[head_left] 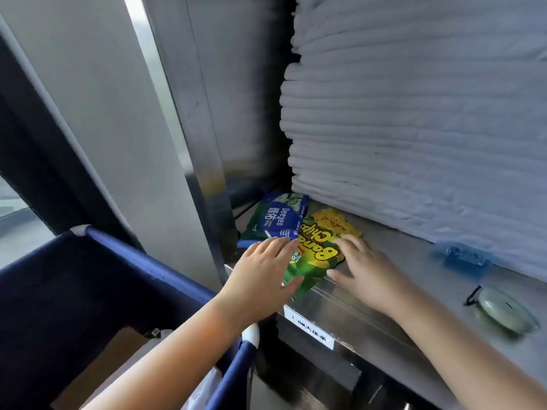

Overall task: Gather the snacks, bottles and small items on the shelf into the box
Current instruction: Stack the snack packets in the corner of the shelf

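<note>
A green and yellow banana chips bag (318, 250) lies at the front left of the steel shelf (414, 261). My left hand (266, 270) lies against the bag's left edge, fingers straight, thumb at its near corner. My right hand (364, 267) rests on the bag's right edge with fingers spread. Behind the bag lies a blue and green wipes pack (275, 218). Further right on the shelf are a small blue item (464, 255) and a round pale green item (503, 310) with a black loop.
A tall stack of folded white linen (414, 119) fills the shelf behind the items. A navy fabric cart bin (88, 291) stands at the lower left, with a brown cardboard piece (100, 368) and a plastic bag inside. A white label (309, 327) is on the shelf's front edge.
</note>
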